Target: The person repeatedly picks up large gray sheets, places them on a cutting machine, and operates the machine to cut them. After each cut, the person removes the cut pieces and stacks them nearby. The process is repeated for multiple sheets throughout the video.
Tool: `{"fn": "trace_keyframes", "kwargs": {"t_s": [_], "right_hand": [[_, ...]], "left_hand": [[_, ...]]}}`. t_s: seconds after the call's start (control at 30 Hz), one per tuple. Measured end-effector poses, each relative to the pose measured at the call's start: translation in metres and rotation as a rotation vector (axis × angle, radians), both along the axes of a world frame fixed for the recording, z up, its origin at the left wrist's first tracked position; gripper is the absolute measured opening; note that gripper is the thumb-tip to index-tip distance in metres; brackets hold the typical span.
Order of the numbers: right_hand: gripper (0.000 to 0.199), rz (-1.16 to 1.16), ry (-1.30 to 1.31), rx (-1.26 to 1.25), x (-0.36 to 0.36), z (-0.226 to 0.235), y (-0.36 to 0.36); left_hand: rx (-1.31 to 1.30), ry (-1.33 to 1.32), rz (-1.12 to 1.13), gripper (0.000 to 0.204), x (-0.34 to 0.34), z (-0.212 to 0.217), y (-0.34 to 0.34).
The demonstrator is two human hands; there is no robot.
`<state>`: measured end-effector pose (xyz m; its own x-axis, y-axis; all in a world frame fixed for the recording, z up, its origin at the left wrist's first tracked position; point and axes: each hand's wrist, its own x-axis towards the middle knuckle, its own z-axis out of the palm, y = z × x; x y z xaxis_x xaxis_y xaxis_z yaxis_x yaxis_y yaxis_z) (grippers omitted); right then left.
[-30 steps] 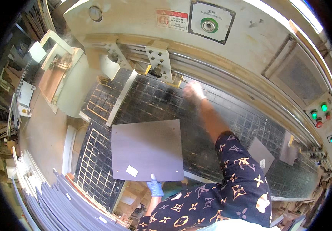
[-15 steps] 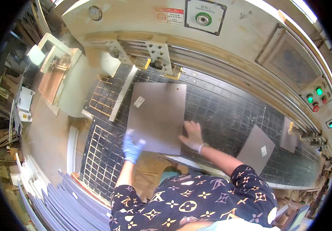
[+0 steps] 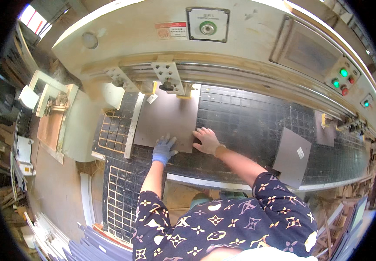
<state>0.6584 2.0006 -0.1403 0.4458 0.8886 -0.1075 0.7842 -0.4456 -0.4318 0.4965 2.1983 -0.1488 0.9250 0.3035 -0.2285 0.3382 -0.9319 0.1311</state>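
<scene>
A flat grey-brown panel (image 3: 166, 117) with a small white label lies on the black gridded bed of a machine (image 3: 240, 117). Its far part passes below yellow-tipped clamps (image 3: 168, 78), and its left side runs along a pale metal fence (image 3: 134, 126). My left hand (image 3: 164, 148), in a blue glove, rests on the panel's near edge with its fingers spread. Against the right edge of the same panel lies my right hand (image 3: 206, 142), in a pale glove, fingers stretched out and apart. Neither hand is closed around anything.
A second labelled panel (image 3: 291, 157) juts over the bed's near edge at right; a third (image 3: 324, 130) lies farther back. The machine's beam (image 3: 131, 43) spans the far side, with lit green buttons (image 3: 343, 72). Long grey strips (image 3: 96, 245) are stacked at lower left.
The panel has slid away from me until its far part is under the clamps and its left side is at the fence. Both hands moved forward with it; the view shifted too.
</scene>
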Motion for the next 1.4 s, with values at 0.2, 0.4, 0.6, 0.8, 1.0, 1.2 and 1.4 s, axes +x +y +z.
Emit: {"fn": "trace_keyframes", "kwargs": {"t_s": [0.2,0.4,0.6,0.8,1.0,1.2,1.4], "right_hand": [[0.043,-0.132,0.200,0.213,-0.051,0.013,-0.109],[0.037,-0.529,0.310,0.216,-0.119,0.016,-0.251],[0.033,-0.877,0.601,0.451,-0.162,-0.060,-0.319],[0.031,-0.924,0.574,0.325,-0.159,-0.044,-0.295],[0.033,-0.895,0.649,0.159,-0.159,-0.027,-0.312],[0.030,-0.856,0.608,0.117,-0.139,-0.010,-0.305],[0.032,-0.803,0.620,0.057,-0.141,-0.004,-0.294]], "left_hand": [[-0.019,-0.016,0.025,0.068,-0.006,0.005,-0.005],[-0.041,-0.719,0.229,0.071,0.052,0.107,-0.051],[-0.135,-1.051,0.305,0.054,0.106,0.146,-0.037],[0.040,-0.701,0.684,0.046,0.018,0.027,0.047],[0.138,-0.336,0.871,0.033,-0.055,0.004,0.106],[-0.078,-0.242,0.830,0.017,-0.074,-0.001,0.111],[0.244,-0.422,0.509,0.016,-0.052,0.005,0.152]]}}
